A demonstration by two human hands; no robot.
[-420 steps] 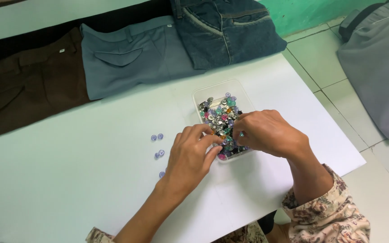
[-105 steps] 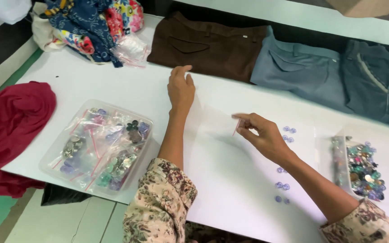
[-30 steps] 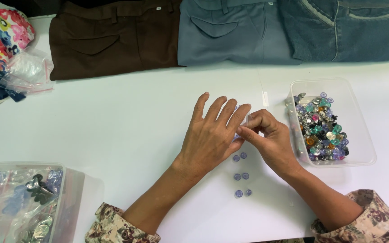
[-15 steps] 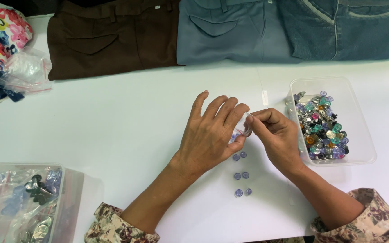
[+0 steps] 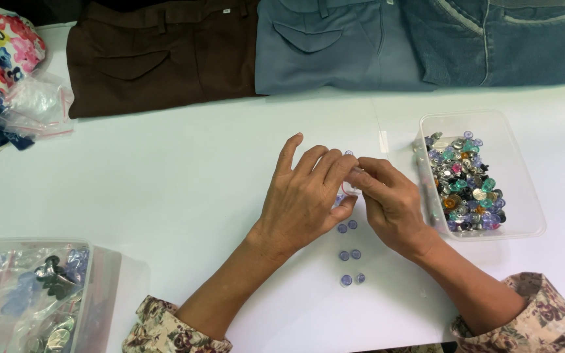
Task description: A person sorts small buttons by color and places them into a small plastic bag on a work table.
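Head view. A white counter (image 5: 165, 196) filled the frame, with three pairs of trousers laid folded along its far edge: brown (image 5: 158, 55), grey-blue (image 5: 335, 46) and dark denim (image 5: 498, 39). Floral cloth and a clear bag (image 5: 34, 108) lay at the far left corner. A clear bag of mixed fasteners (image 5: 31, 294) sat at the near left.

A clear tub (image 5: 518, 170) stood at the right, holding assorted coloured buttons (image 5: 462, 183). It was just beside the right hand, to that hand's right.

Both hands met at mid-counter. The left hand (image 5: 305, 196) lay palm down, fingers spread and nearly flat, its fingertips touching the right hand. The right hand (image 5: 390, 202) was narrowed to a pinch, thumb and forefinger closed on one small clear button (image 5: 350, 188) held between the two hands. Whether the left fingers also gripped it could not be told.

Six pale violet buttons lay in a row of pairs (image 5: 349, 252) on the counter, directly below the pinch and running toward the person. The row's long axis pointed at the body. Both hands were near it; the left thumb was nearest the top pair.
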